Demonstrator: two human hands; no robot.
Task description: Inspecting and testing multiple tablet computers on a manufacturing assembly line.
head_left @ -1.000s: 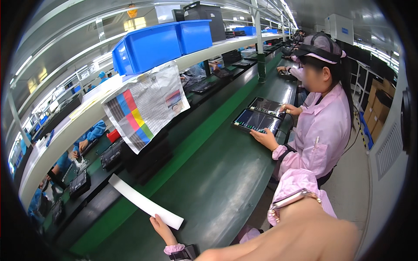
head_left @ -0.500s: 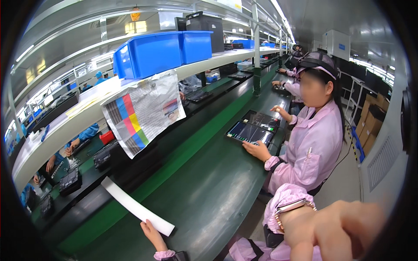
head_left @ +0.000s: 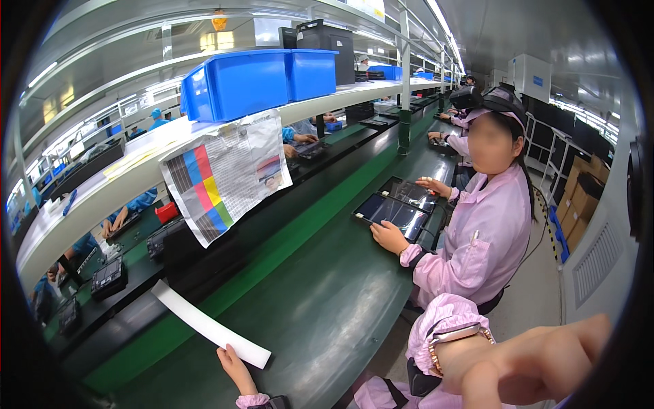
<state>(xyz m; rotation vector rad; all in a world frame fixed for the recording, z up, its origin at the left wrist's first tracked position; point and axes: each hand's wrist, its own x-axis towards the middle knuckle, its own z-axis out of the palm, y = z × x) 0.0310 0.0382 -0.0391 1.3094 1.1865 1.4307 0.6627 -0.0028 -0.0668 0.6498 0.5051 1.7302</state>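
While the left hand (head_left: 235, 368) pinches its near end, the white paper strip (head_left: 204, 325) stretches away leftward

The person's left hand (head_left: 235, 368) is bare, and its wrist ends in a gathered pink cuff (head_left: 253, 400) with an elastic, ruffled edge; a dark strap or band sits just beside that cuff at the lower edge of the view. The right hand (head_left: 538, 365) is bare too, large and blurred near the lens. On its wrist sits a watch (head_left: 455, 334) with a pale band and a gold-toned link section. Behind the watch, the pink sleeve (head_left: 439, 317) bunches up in soft, crumpled folds of thin fabric.
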